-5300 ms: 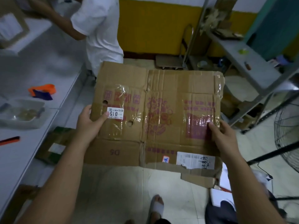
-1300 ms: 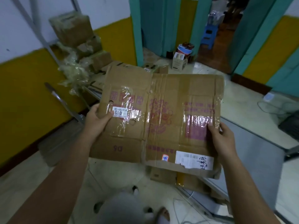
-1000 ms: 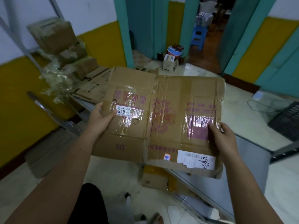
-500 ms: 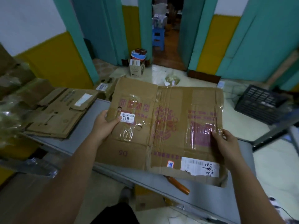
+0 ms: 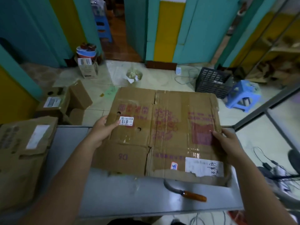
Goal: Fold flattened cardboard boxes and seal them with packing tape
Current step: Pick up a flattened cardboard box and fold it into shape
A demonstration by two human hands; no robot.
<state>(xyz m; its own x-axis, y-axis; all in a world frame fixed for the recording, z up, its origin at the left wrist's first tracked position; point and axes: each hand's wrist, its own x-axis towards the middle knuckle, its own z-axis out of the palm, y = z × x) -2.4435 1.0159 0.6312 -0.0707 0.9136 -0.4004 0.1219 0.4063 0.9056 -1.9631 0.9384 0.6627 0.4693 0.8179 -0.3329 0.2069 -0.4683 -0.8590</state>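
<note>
Nearest, at five o'clock: a curved knife [image 5: 186, 193] with an orange handle, flat on the grey table [image 5: 129, 198], just beside the near edge of the flattened cardboard box [image 5: 162, 137]. Holds that box by both sides: left hand [image 5: 102, 130] at nine o'clock clasping the side edge, thumb on top next to the white "015" sticker [image 5: 126, 120]; right hand [image 5: 227, 143] at three o'clock clasping the opposite edge, thumb over the red print. Both grips closed on the board, not spread. Box flat, old tape and a torn shipping label [image 5: 203, 166] on its face, near half above the tabletop, far half jutting past the table's far edge; contact with the table impossible to tell.

Has swung round within the last second from open floor to this table, with the same hold on both edges. Suggests carrying is over and the work surface reached. Opening and folding not yet begun, no packing tape in sight.

At nine o'clock on the table, a stack of flattened boxes [image 5: 24, 151]. Further off, at eleven o'clock, an open carton [image 5: 69, 101] on the floor; at one o'clock a black crate [image 5: 212, 82] and a blue stool [image 5: 241, 95].
</note>
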